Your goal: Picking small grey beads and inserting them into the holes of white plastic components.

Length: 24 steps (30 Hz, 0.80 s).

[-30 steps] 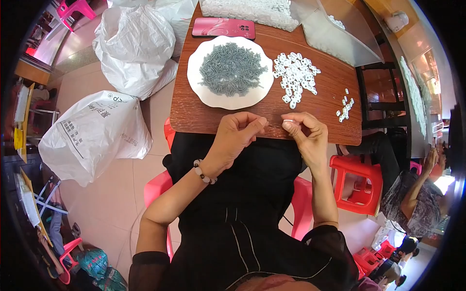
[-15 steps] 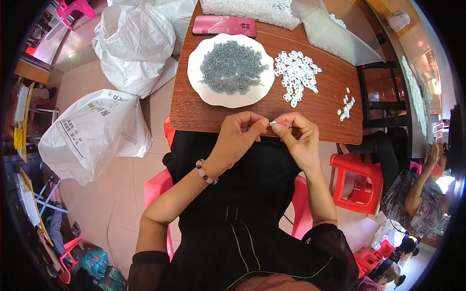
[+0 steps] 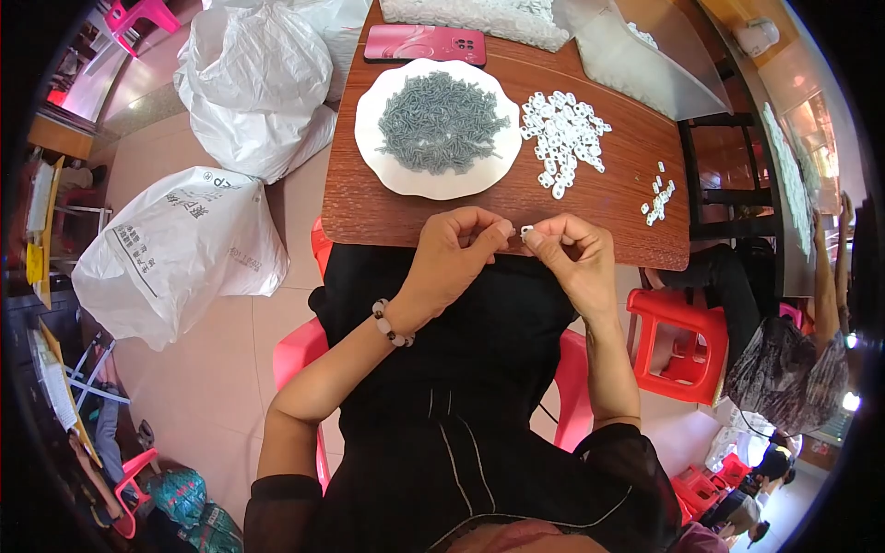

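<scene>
Over the near edge of the brown wooden table [image 3: 369, 217], my two hands face each other, fingertips slightly apart. My right hand [image 3: 578, 263] pinches a small white plastic piece [image 3: 525, 230] between thumb and forefinger. My left hand [image 3: 456, 258] is closed in a pinch too; what it holds, if anything, is too small to make out. Just beyond lies a white scalloped plate [image 3: 498, 173] heaped with small grey screw-like pieces [image 3: 438, 124]. To its right is a loose pile of white plastic pieces [image 3: 564, 138], and farther right a smaller group of white pieces [image 3: 656, 205].
A pink phone [image 3: 424, 43] lies behind the plate. Clear bags of white pieces [image 3: 636, 74] line the table's far side. Large white sacks [image 3: 184, 258] stand on the floor at left. A red stool [image 3: 678, 346] and another person [image 3: 784, 369] are at right.
My right hand has drawn slightly right, away from my left, showing more of the white piece. My left hand has barely moved. The person at right has shifted their arms.
</scene>
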Each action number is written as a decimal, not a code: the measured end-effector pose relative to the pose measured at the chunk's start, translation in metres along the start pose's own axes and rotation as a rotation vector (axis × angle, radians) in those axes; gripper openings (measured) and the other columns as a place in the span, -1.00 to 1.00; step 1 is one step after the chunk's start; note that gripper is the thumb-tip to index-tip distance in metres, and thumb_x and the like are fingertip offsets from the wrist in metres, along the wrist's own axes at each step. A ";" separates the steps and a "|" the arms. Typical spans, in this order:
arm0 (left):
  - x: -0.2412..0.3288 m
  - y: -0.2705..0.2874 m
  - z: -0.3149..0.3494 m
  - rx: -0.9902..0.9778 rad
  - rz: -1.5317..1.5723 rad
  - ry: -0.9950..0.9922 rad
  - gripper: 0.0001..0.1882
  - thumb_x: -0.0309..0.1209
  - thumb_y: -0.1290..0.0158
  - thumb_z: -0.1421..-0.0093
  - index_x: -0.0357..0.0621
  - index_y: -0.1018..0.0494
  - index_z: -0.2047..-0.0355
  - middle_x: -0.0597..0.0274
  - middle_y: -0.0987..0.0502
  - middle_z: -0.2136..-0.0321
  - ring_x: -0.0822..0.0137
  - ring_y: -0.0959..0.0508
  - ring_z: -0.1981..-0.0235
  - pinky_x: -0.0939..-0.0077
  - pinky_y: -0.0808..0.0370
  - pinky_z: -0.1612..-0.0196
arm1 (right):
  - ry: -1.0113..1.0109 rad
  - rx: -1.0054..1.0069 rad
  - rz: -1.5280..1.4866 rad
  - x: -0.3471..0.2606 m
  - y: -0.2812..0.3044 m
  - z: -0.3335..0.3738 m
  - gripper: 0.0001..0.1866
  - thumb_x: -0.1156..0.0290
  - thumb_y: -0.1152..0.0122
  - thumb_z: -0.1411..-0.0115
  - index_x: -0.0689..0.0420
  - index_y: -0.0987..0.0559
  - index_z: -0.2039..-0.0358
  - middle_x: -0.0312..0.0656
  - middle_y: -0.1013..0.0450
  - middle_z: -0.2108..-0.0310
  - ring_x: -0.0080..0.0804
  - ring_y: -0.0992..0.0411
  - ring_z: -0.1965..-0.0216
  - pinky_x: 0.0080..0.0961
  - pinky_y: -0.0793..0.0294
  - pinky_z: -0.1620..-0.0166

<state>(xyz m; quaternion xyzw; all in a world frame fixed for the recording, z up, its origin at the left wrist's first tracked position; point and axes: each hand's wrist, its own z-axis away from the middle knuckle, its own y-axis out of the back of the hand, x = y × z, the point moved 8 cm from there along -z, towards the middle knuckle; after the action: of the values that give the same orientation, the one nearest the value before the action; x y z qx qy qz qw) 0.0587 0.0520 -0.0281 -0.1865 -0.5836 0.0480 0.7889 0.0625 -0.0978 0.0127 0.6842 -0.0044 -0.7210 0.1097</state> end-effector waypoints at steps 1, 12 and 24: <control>0.001 0.000 0.000 0.004 -0.032 -0.016 -0.79 -0.37 -0.11 -0.22 -0.32 -0.53 0.34 0.35 -0.54 0.52 0.64 -0.43 0.52 0.75 -0.38 0.45 | -0.010 -0.005 -0.019 0.000 0.000 0.000 -0.90 0.49 -0.25 -0.18 0.26 -0.58 0.43 -0.38 -0.50 0.58 -0.81 -0.35 0.54 -0.82 -0.29 0.45; 0.005 -0.007 0.003 -0.016 -0.041 -0.083 -0.81 -0.39 -0.10 -0.22 -0.32 -0.53 0.33 0.33 -0.56 0.50 0.65 -0.45 0.50 0.76 -0.37 0.44 | 0.002 0.056 -0.071 -0.002 0.002 0.004 -0.92 0.56 -0.21 -0.16 0.27 -0.59 0.47 -0.31 -0.52 0.57 -0.77 -0.38 0.54 -0.80 -0.32 0.45; 0.002 -0.007 0.002 -0.006 -0.040 -0.087 -0.82 -0.39 -0.10 -0.22 -0.31 -0.54 0.33 0.33 -0.57 0.50 0.66 -0.44 0.51 0.76 -0.36 0.45 | 0.009 0.074 -0.085 0.001 0.000 0.005 -0.92 0.56 -0.20 -0.16 0.26 -0.59 0.47 -0.30 -0.52 0.57 -0.80 -0.35 0.55 -0.80 -0.29 0.46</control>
<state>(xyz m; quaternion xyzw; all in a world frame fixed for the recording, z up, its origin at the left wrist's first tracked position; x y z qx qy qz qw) 0.0562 0.0467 -0.0233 -0.1747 -0.6212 0.0387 0.7630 0.0576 -0.0984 0.0116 0.6906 -0.0016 -0.7212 0.0537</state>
